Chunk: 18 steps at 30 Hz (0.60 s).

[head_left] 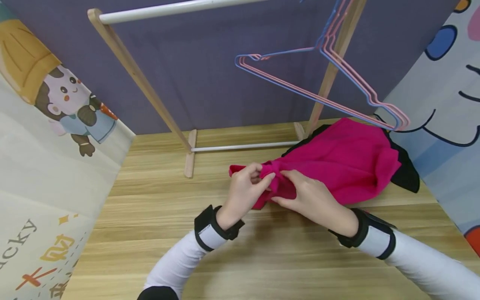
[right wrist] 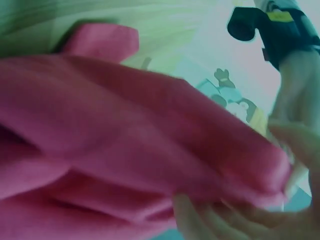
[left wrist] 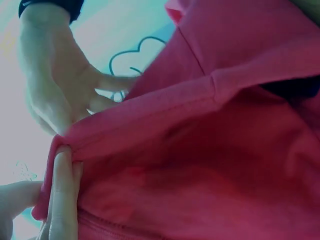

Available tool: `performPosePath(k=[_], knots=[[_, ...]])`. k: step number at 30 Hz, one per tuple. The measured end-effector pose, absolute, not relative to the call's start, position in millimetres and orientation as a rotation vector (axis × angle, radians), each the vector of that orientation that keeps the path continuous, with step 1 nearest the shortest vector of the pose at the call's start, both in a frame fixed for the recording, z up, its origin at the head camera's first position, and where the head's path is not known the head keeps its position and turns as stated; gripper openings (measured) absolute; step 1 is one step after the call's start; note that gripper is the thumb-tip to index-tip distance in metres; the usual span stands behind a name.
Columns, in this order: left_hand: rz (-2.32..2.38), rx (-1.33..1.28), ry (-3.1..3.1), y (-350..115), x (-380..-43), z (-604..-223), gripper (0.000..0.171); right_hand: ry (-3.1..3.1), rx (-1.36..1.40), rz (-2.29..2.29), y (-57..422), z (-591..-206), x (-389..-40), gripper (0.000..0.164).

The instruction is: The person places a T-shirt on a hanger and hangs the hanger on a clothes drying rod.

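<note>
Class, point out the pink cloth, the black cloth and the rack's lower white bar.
Pink cloth (head_left: 345,164): head view, broad middle.
Black cloth (head_left: 406,175): head view, right-hand corner.
Lower white bar (head_left: 245,146): head view, mid-length.

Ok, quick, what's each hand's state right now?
Left hand: closed, pinching the pink cloth at its edge.
Right hand: closed, holding the same cloth.

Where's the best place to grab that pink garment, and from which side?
By the stitched edge of the pink garment, likely from the near side: that edge is lifted and makes a narrow band to pinch, while the broad part lies slumped over dark cloth.
</note>
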<state>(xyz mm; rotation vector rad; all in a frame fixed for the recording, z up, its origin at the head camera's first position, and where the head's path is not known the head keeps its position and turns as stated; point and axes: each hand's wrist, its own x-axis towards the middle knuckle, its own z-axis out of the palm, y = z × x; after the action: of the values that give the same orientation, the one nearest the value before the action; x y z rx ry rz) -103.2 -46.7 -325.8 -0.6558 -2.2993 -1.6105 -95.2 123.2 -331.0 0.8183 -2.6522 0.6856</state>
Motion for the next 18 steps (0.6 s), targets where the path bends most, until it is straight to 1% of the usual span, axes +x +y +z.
performPosePath(k=[1, 3, 5, 8, 10, 12, 14, 18], knots=[[-1.614, -0.675, -2.288, -45, -103, -327, 0.013, -2.646, 0.804, 0.690, 122, -333, -95, 0.054], [-1.618, -0.718, -2.279, -42, -103, -328, 0.013, -2.671, 0.768, 0.743, 120, -336, -96, 0.041], [-1.590, -0.756, -2.287, -42, -103, -330, 0.014, -2.727, 0.719, 0.828, 120, -337, -97, 0.025], [-1.540, -0.831, -2.272, -47, -105, -332, 0.016, -2.780, 0.653, 1.003, 125, -336, -101, 0.006], [-1.495, -0.870, -2.245, -53, -108, -335, 0.017, -2.779, 0.636, 1.115, 131, -335, -103, 0.004], [-1.491, -0.882, -2.217, -60, -112, -338, 0.018, -2.763, 0.642, 1.208, 137, -333, -106, 0.007], [-1.499, -0.865, -2.196, -68, -117, -341, 0.018, -2.760, 0.647, 1.273, 142, -329, -109, 0.011], [-1.469, -0.797, -2.201, -84, -127, -350, 0.022, -2.790, 0.640, 1.394, 151, -313, -113, 0.012]])
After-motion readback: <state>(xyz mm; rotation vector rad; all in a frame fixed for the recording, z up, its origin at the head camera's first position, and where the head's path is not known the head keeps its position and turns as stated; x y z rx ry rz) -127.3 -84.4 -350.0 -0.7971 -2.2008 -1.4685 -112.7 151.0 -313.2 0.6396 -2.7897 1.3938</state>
